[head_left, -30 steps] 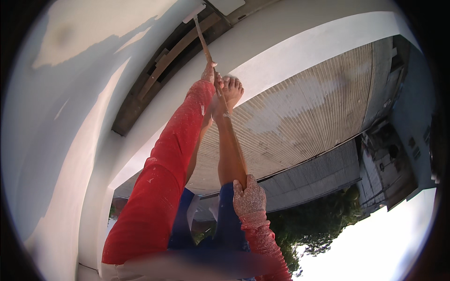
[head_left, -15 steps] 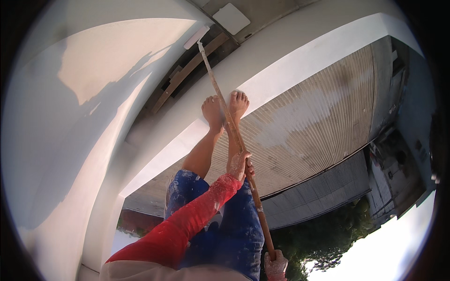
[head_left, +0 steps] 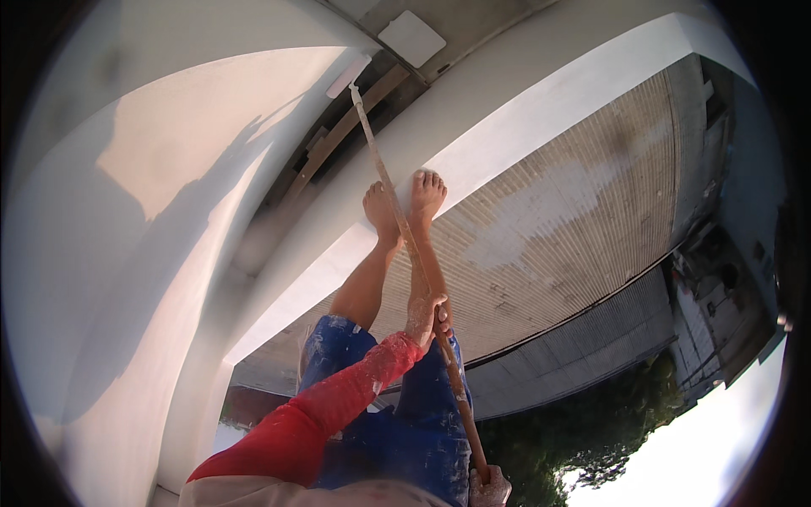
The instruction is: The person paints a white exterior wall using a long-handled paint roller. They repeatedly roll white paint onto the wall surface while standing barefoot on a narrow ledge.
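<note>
A long wooden pole (head_left: 384, 173) slants up between my feet and carries a paint roller (head_left: 348, 76) at its far end. The pale roller head lies against or very close to the white wall (head_left: 220, 127); I cannot tell if it touches. My left hand (head_left: 428, 319), in a red, paint-flecked sleeve, is closed round the middle of the pole. Lower down, near the bottom edge, my right hand (head_left: 490, 488) grips the pole's near end. White paint specks cover both hands.
My bare feet (head_left: 405, 203) stand on a narrow white ledge (head_left: 507, 139). Below its right side spreads a corrugated roof (head_left: 574, 211), with trees (head_left: 583, 422) beyond. A dark gap with a wooden plank (head_left: 351, 118) runs between wall and ledge. A white square lid-like piece (head_left: 412, 38) lies at the far end.
The roller has shifted slightly left and nearer along the wall. Both hands have drawn a little toward me with the pole.
</note>
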### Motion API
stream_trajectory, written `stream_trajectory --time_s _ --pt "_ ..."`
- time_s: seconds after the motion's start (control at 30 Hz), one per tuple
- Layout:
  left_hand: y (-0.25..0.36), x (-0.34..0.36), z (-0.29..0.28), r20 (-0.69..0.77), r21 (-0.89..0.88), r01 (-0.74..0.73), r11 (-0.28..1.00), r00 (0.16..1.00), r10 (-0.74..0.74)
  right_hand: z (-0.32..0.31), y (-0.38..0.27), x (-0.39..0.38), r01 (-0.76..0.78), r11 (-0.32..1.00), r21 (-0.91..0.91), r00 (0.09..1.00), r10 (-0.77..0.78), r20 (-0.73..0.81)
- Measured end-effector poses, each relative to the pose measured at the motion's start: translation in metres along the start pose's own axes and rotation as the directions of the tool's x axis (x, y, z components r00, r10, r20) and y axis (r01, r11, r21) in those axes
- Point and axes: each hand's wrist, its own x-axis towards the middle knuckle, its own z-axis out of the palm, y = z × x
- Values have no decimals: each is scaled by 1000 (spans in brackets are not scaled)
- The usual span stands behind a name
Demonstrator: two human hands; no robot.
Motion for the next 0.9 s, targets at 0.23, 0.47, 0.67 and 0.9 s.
stream_trajectory --time_s 0.23,0.47,0.67,0.9 --pt "126 180 -15 -111 88 -121 989 985 130 24 -131 118 178 981 83 974 -187 128" --pt "219 238 -28 -165 350 -192 917 951 262 42 -230 149 290 957 1 922 -280 267" --pt "217 245 -4 -134 230 -293 928 935 329 30 -244 150 373 927 -43 915 -360 183" --pt "230 273 17 -107 76 -332 940 935 338 14 -242 198 401 912 -86 903 -379 201"
